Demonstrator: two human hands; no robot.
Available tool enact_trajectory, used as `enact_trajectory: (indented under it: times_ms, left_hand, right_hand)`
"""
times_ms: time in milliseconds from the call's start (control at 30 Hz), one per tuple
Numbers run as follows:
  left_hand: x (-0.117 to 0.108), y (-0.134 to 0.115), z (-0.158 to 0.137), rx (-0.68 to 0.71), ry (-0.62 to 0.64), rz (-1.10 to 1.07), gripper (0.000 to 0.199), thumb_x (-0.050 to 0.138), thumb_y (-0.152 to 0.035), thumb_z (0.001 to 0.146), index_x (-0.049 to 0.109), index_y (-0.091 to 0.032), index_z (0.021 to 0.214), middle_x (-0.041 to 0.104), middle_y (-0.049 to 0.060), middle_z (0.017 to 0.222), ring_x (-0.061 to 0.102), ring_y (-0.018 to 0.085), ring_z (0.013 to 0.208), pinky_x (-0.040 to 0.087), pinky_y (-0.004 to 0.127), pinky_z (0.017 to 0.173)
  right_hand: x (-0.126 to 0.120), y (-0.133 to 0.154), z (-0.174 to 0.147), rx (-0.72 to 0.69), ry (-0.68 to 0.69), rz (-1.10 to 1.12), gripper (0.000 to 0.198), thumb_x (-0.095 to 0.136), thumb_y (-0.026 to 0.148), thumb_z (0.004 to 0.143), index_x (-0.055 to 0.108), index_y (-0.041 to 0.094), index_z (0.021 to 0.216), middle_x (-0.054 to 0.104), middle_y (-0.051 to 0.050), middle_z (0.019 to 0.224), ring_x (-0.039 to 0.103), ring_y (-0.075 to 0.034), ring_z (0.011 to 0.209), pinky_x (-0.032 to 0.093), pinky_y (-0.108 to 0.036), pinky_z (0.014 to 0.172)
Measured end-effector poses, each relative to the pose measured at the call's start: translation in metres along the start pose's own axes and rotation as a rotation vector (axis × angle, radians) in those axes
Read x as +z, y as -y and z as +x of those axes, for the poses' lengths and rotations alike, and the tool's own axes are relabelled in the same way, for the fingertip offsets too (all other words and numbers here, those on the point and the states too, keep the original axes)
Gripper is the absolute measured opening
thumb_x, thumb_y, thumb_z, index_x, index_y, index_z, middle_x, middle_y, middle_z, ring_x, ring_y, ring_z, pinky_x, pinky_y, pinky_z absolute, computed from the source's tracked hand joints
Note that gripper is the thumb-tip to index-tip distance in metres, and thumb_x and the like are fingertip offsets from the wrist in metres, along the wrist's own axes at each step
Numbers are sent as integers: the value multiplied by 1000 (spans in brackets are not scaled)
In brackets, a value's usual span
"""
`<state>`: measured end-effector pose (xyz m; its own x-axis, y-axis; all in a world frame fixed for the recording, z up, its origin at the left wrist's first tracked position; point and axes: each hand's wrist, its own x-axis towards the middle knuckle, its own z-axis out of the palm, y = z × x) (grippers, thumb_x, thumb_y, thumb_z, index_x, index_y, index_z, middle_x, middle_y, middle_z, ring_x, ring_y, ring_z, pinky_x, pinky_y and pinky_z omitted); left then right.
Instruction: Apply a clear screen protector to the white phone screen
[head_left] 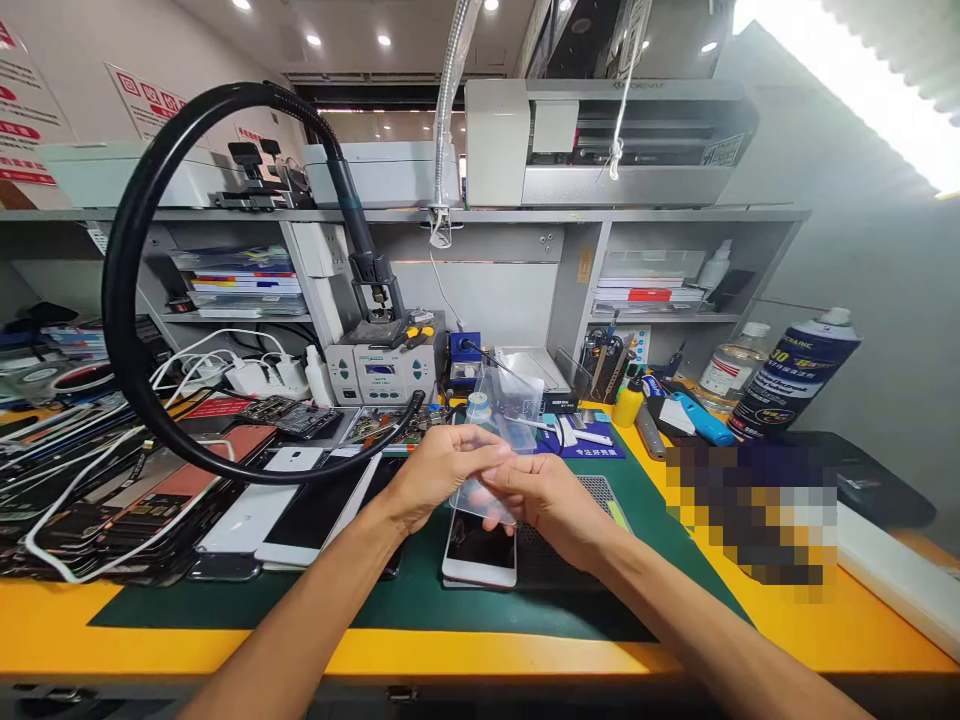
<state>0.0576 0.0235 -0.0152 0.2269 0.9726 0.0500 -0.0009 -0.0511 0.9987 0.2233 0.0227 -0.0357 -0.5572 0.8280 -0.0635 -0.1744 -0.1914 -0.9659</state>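
Note:
My left hand [444, 472] and my right hand [553, 498] meet above the mat, fingers pinched together on a clear phone screen film [481, 502]. Its rounded lower edge hangs below my fingers, while a transparent upper part [517, 405] sticks up beyond them. I cannot tell whether this is one sheet or two layers. Directly beneath lies a white phone [480, 562] with a dark screen, face up and partly hidden by the film and my hands. A black perforated pad [555, 562] is beside the phone, under my right forearm.
A green mat [360, 605] covers the yellow bench [420, 655]. Phones and phone parts [172, 500] pile up at left, below a looped black hose [120, 250]. The soldering station [386, 370] stands behind. Bottles and a spray can [799, 375] stand at right.

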Motion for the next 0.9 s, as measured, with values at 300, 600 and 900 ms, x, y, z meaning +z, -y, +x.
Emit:
enact_trajectory:
  times_ms: [300, 600, 900]
  left_hand:
    - [-10, -5, 0, -107, 83, 58, 24, 78, -35, 69, 74, -11, 73, 71, 9, 79, 66, 20, 79, 53, 30, 73]
    - [-8, -8, -2, -132, 44, -176, 32, 82, -30, 71, 72, -10, 94, 74, 16, 100, 70, 20, 76, 58, 29, 65]
    - [19, 7, 0, 44, 3, -20, 33, 71, -42, 81, 74, -9, 79, 74, 11, 77, 67, 17, 63, 54, 25, 58]
  right_hand:
    - [-18, 9, 3, -107, -130, -103, 26, 81, 39, 75, 74, 16, 84, 70, -5, 81, 59, -14, 70, 40, -23, 54]
    - [-28, 15, 9, -152, -361, 308, 26, 88, 36, 69, 75, 21, 86, 64, 1, 80, 52, -10, 70, 35, -21, 54]
    - [-20, 10, 8, -120, -261, 289, 31, 87, 31, 70, 76, 20, 96, 67, -1, 81, 56, -14, 75, 38, -24, 59]
